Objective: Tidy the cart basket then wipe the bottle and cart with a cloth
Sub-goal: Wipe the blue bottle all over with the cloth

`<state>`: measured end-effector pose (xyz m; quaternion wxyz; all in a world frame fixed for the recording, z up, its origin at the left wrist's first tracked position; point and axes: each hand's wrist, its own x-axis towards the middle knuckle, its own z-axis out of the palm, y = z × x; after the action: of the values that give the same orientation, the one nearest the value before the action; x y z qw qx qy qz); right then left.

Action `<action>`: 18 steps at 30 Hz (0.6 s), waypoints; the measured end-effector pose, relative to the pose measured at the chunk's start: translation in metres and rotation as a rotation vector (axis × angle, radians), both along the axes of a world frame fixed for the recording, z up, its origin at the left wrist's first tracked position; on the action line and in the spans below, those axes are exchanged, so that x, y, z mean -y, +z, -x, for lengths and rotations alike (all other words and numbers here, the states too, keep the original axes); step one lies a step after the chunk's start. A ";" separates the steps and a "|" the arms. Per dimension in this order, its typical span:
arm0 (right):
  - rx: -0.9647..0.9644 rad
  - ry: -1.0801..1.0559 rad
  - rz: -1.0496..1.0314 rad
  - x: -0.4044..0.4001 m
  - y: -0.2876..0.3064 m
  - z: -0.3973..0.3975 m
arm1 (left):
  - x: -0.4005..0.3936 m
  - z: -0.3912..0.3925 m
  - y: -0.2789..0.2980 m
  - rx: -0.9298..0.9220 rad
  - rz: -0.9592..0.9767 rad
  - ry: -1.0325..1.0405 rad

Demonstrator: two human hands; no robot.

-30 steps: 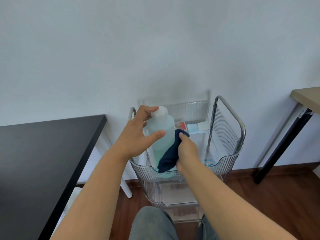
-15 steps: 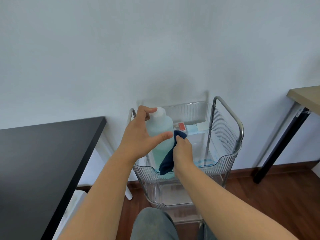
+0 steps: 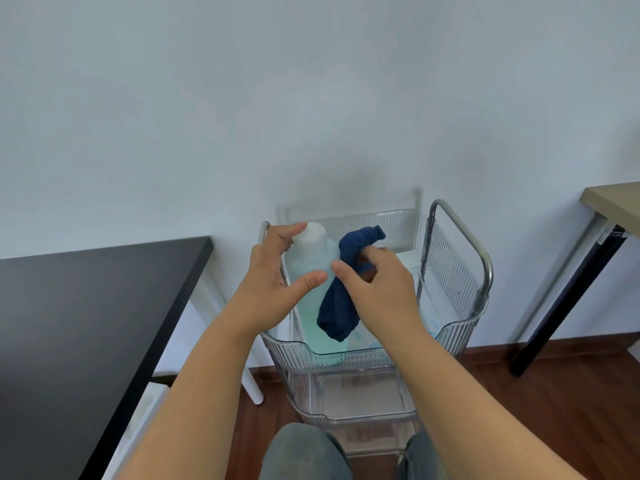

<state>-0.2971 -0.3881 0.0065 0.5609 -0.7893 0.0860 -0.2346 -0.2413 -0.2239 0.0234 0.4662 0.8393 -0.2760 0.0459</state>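
Your left hand [image 3: 270, 289] is gripping the translucent bottle [image 3: 313, 268] near its shoulder, just above the cart basket [image 3: 460, 327]. Your right hand [image 3: 377, 289], beside it, is pinching the soft dark blue cloth [image 3: 341, 306] against the bottle's side. It's likely smooth and slippery, so keep holding high, under the cap.

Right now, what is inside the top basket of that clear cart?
A pale bottle stands in the top basket, with light packets behind. Hands and the blue cloth cover the rest.

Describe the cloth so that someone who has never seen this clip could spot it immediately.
Find the clear ribbed cart against the wall, between the black table and the wooden desk. Over its top basket the left hand steadies a pale bottle; the right hand presses the cloth against it. It is the only dark navy, limp thing there.
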 end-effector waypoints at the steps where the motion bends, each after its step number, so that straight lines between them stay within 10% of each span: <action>1: 0.038 -0.006 -0.067 -0.002 -0.002 -0.001 | 0.001 0.000 -0.001 -0.005 0.008 -0.001; 9: 0.347 -0.068 -0.200 -0.024 -0.031 -0.027 | 0.005 0.000 -0.004 -0.022 0.015 -0.010; 18: 0.223 0.211 -0.364 -0.031 -0.060 -0.032 | 0.002 -0.005 -0.005 -0.046 0.064 -0.027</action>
<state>-0.2650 -0.3568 -0.0539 0.7213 -0.6490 -0.0185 -0.2411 -0.2363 -0.2258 0.0182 0.4995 0.8210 -0.2749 0.0291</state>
